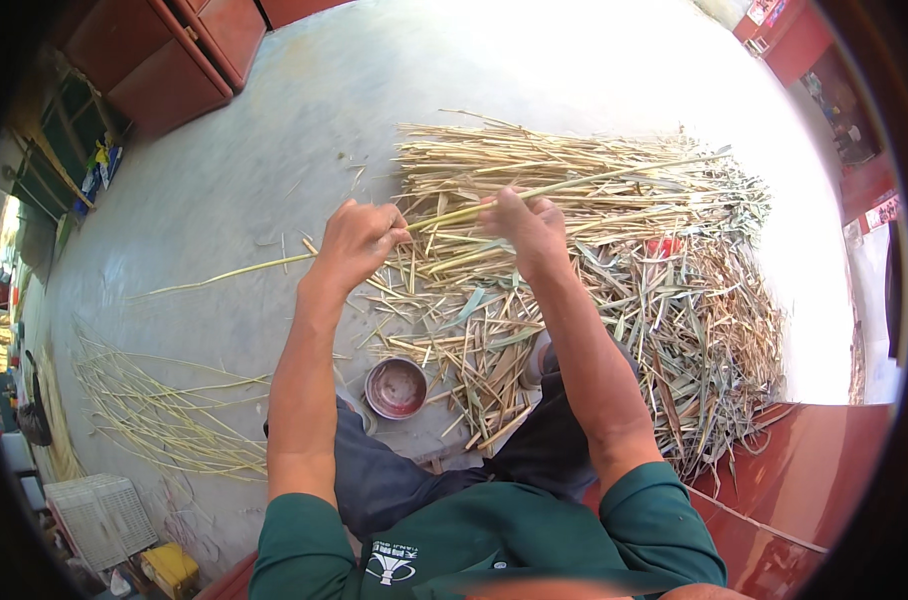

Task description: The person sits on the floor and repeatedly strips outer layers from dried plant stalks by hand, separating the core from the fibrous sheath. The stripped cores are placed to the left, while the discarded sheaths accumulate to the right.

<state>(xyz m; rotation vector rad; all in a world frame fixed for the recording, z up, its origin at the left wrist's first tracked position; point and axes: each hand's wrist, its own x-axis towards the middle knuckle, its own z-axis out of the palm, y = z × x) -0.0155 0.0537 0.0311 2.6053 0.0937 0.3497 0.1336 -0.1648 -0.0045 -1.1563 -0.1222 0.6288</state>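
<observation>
A long yellow-green reed stalk point(452, 217) stretches across in front of me, its thin end to the left and the other end over the pile at upper right. My left hand point(359, 238) is closed around it, fingers curled. Farther right, my right hand point(530, 228) pinches the same stalk; motion blurs its fingertips. Beneath and beyond the hands lies a thick heap of cut stalks point(574, 160), laid mostly side by side. Loose leaves and husks point(684, 330) spread out nearer on the right.
A small round bowl point(395, 388) sits on the grey floor between my feet. Thin stripped stems point(174, 410) lie fanned out at left. Red cabinets point(164, 60) stand at far left, a white wire rack point(104, 515) and yellow container point(171, 568) at near left.
</observation>
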